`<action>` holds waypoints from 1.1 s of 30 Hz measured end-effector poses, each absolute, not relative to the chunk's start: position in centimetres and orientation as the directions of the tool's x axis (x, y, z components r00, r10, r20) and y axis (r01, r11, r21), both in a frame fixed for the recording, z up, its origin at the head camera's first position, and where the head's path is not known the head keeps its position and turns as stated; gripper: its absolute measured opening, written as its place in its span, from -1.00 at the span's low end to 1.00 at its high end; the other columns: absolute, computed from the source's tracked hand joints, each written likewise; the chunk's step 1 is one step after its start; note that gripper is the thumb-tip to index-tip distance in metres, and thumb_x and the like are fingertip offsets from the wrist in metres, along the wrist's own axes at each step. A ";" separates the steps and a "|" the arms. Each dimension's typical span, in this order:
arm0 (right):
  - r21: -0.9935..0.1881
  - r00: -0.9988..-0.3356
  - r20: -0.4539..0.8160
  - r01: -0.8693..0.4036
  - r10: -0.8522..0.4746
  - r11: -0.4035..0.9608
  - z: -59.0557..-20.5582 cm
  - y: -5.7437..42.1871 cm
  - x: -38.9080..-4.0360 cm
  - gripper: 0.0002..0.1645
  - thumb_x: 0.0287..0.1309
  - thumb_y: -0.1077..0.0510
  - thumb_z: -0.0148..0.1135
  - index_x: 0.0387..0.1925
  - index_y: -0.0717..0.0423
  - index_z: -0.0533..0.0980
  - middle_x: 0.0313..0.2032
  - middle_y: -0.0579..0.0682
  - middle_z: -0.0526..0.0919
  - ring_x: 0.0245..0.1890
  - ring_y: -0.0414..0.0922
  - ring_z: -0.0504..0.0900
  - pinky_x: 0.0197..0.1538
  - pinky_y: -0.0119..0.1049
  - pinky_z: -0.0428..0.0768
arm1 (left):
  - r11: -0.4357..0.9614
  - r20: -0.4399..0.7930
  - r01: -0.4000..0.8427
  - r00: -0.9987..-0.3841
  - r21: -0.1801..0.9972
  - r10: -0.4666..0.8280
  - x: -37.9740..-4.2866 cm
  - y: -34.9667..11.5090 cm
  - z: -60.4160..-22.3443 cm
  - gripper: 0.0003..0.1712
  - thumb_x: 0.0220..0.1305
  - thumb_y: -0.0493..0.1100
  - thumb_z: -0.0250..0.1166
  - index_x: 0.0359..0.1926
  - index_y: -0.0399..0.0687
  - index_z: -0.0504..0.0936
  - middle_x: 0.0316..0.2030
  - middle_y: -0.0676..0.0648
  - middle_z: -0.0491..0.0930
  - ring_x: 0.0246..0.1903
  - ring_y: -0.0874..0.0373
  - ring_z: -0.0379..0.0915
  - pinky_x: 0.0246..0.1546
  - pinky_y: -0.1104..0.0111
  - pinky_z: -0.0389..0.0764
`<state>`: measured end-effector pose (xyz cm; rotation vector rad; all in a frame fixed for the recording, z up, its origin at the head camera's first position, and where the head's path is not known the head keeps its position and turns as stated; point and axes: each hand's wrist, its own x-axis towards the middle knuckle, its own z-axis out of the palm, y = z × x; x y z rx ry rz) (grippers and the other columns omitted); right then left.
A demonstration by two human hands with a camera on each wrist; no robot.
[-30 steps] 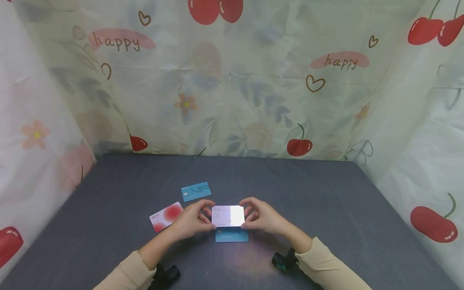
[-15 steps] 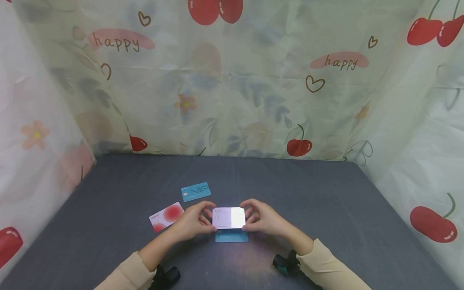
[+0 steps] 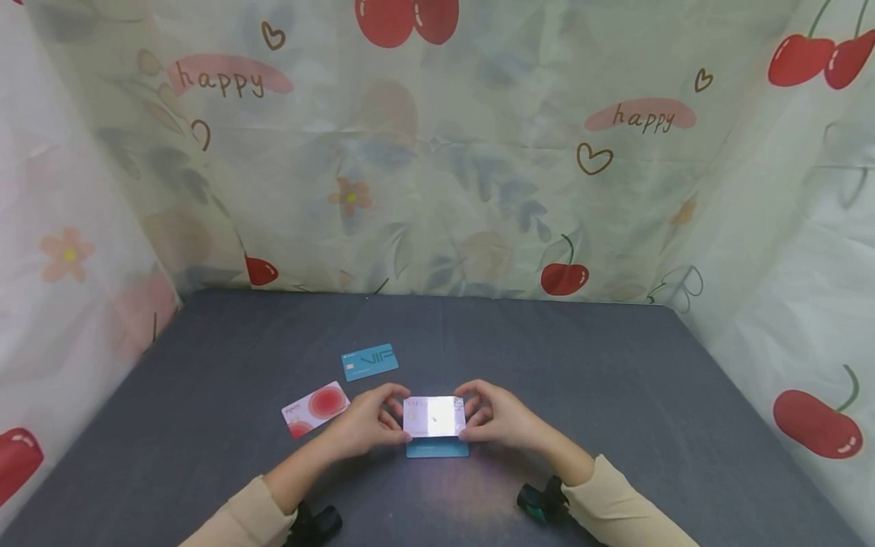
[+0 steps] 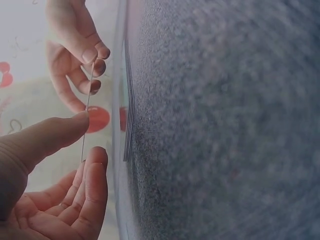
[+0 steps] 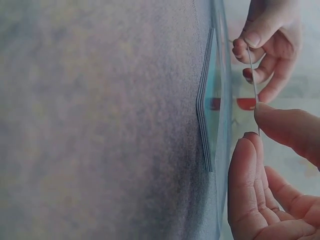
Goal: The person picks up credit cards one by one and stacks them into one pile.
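Observation:
A pale lilac card (image 3: 417, 418) with a bright glare on its face is held up between both hands. My left hand (image 3: 371, 419) pinches its left edge, and my right hand (image 3: 500, 414) pinches the right one. Both wrist views show the card (image 4: 89, 92) edge-on, above the table. Just below and nearer me lies a small stack of cards (image 5: 203, 100) with a blue card (image 3: 437, 449) on top; the lilac card hides its far part in the head view.
Beyond the left hand lie a blue VIP card (image 3: 370, 362) and a pink-and-white card (image 3: 315, 409) with red circles, apart from each other. The dark grey table (image 3: 581, 365) ends at a patterned curtain (image 3: 437, 190) behind and at both sides.
Both hands have brought the lilac card slightly toward me and to the right, so it covers more of the blue card. The glare has shifted across it. The other cards stay put.

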<state>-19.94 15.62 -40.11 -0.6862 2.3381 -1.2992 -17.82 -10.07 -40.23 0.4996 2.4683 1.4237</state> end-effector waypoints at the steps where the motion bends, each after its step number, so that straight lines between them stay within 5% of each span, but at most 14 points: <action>1: -0.860 -0.809 -0.091 -0.230 -0.581 0.455 -40.1 15.6 -19.9 -0.32 -0.05 0.26 0.37 0.13 0.31 0.31 -0.27 0.13 0.52 -0.39 -0.19 0.61 -0.37 -0.49 0.54 | 0.466 -0.042 0.172 -0.910 0.868 0.414 -17.8 -10.0 -40.2 -0.36 -0.05 -0.26 0.44 0.08 -0.28 0.41 -0.30 -0.11 0.48 -0.44 0.24 0.54 -0.38 0.50 0.59; 33: -0.855 -0.798 -0.143 -0.199 -0.586 0.479 -40.6 15.8 -19.6 -0.35 -0.08 0.30 0.38 0.08 0.31 0.33 -0.28 0.12 0.50 -0.41 -0.18 0.59 -0.37 -0.48 0.55 | 0.551 -0.066 0.224 -0.887 0.804 0.457 -17.5 -9.5 -40.4 -0.38 -0.10 -0.26 0.48 0.03 -0.26 0.45 -0.36 -0.05 0.52 -0.46 0.22 0.49 -0.45 0.51 0.52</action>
